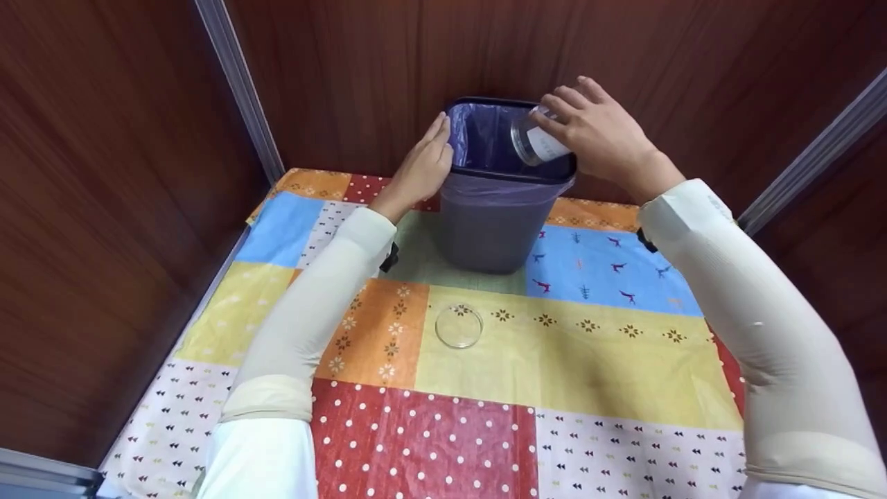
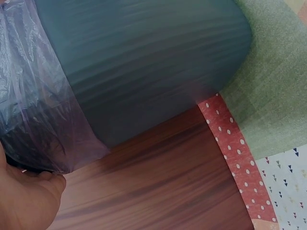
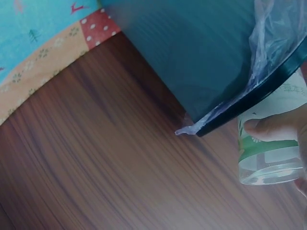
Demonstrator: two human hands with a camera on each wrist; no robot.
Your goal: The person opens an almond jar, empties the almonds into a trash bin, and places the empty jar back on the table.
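Observation:
A grey trash bin point(image 1: 488, 225) with a dark rim stands against the back panel, lined with a translucent purple bag point(image 1: 466, 132) folded over its edge. At the bin's left side my left hand point(image 1: 421, 163) grips the rim, and the left wrist view shows the fingers point(image 2: 50, 181) at the bagged edge. My right hand point(image 1: 606, 135) holds a clear jar point(image 1: 547, 144) with a white and green label, tilted mouth-down into the bin's opening. In the right wrist view, the jar's clear base point(image 3: 271, 172) points away from the bin. The jar's contents are hidden.
A clear round lid point(image 1: 459, 326) lies on the patchwork tablecloth point(image 1: 610, 374) in front of the bin. Dark wood panels point(image 1: 360, 76) enclose the back and both sides, with metal strips point(image 1: 242, 90) at the corners.

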